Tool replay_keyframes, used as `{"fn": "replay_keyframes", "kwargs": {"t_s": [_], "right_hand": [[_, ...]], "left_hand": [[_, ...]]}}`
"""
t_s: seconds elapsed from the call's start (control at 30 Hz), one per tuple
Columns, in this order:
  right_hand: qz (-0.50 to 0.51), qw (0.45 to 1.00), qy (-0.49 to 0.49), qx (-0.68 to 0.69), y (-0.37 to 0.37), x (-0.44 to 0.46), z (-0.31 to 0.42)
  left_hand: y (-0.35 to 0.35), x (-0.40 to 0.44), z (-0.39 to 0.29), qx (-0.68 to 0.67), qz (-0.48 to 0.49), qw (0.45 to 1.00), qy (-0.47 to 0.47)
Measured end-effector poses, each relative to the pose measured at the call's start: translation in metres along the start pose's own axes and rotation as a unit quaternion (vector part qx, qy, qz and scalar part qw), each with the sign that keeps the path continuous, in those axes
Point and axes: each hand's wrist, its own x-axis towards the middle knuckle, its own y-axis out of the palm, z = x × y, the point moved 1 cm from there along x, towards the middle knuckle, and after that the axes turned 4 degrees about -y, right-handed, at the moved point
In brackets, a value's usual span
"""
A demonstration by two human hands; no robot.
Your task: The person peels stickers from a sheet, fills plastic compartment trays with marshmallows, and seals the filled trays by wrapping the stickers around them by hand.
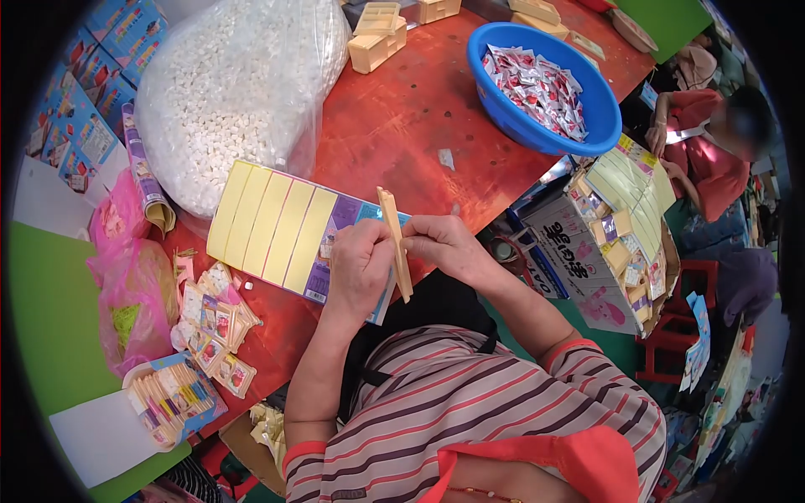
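Observation:
Between my two hands a thin cream-coloured plastic piece (395, 243) stands on edge, seen nearly edge-on. My left hand (362, 256) is closed against its left side, with the fingers curled. On the other side, my right hand (443, 245) pinches it near the middle. Under my left hand lies a sticker sheet (272, 226) with yellow strips at one end and purple and blue printed parts at the other. A small white scrap (446, 158) lies on the red table (394, 117) beyond my hands.
A clear bag of white pellets (226, 101) is at the back left. A blue basin (537, 138) holds small packets. Small decorated pieces (220, 318) lie at the left, near a filled tray (172, 398). A filled carton (579, 268) stands right; a person (713, 159) sits beyond.

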Motion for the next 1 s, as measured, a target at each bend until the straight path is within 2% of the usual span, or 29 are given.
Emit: {"fn": "replay_keyframes", "kwargs": {"t_s": [0.1, 0.27, 0.4, 0.47, 0.5, 0.53, 0.6, 0.67, 0.73, 0.77, 0.8, 0.87, 0.9, 0.93, 0.97, 1.0], "right_hand": [[0.0, 0.999, 0.028, 0.027, -0.002, 0.0, 0.003], [-0.007, 1.0, 0.027, 0.0, -0.009, 0.004, 0.0], [-0.048, 0.999, 0.009, -0.024, -0.032, 0.006, 0.009], [-0.089, 0.99, -0.018, -0.104, -0.051, 0.01, 0.012], [-0.117, 0.975, -0.067, -0.179, -0.06, 0.013, 0.015], [-0.121, 0.973, -0.073, -0.181, -0.062, 0.018, 0.018], [-0.177, 0.882, -0.125, -0.418, -0.066, 0.023, 0.027], [-0.171, 0.868, -0.093, -0.457, -0.065, 0.035, 0.017], [-0.096, 0.826, 0.01, -0.556, -0.062, 0.045, -0.002], [-0.064, 0.827, 0.06, -0.555, -0.062, 0.046, -0.006], [-0.067, 0.826, 0.059, -0.557, -0.063, 0.044, -0.007], [-0.174, 0.902, -0.139, -0.369, -0.065, 0.029, 0.012], [-0.151, 0.94, -0.138, -0.272, -0.066, 0.017, 0.039], [-0.127, 0.968, -0.134, -0.171, -0.067, 0.003, 0.072], [-0.109, 0.959, -0.246, -0.086, -0.068, -0.011, 0.094], [-0.09, 0.932, -0.352, -0.001, -0.067, -0.025, 0.11]], "left_hand": [[0.0, 0.0, 0.003, -0.035, -0.004, 0.999, -0.019], [-0.001, 0.0, 0.008, -0.129, 0.022, 0.984, -0.12], [-0.008, 0.008, 0.015, -0.184, -0.007, 0.974, -0.129], [-0.012, 0.017, 0.023, -0.277, -0.042, 0.951, -0.133], [-0.011, 0.025, 0.034, -0.348, -0.048, 0.929, -0.12], [-0.01, 0.035, 0.036, -0.347, -0.048, 0.93, -0.112], [-0.009, 0.056, 0.039, -0.437, -0.097, 0.888, -0.103], [-0.004, 0.08, 0.057, -0.458, -0.076, 0.88, -0.101], [0.002, 0.099, 0.081, -0.383, -0.056, 0.908, -0.159], [0.001, 0.103, 0.086, -0.321, -0.055, 0.923, -0.203], [0.0, 0.105, 0.091, -0.322, -0.054, 0.924, -0.2], [-0.007, 0.104, 0.088, -0.265, -0.077, 0.92, -0.277], [-0.011, 0.102, 0.087, -0.265, -0.075, 0.92, -0.279], [-0.016, 0.099, 0.086, -0.187, -0.114, 0.945, -0.244], [-0.018, 0.097, 0.087, -0.109, -0.151, 0.961, -0.206], [-0.016, 0.096, 0.089, -0.111, -0.145, 0.961, -0.207]]}}
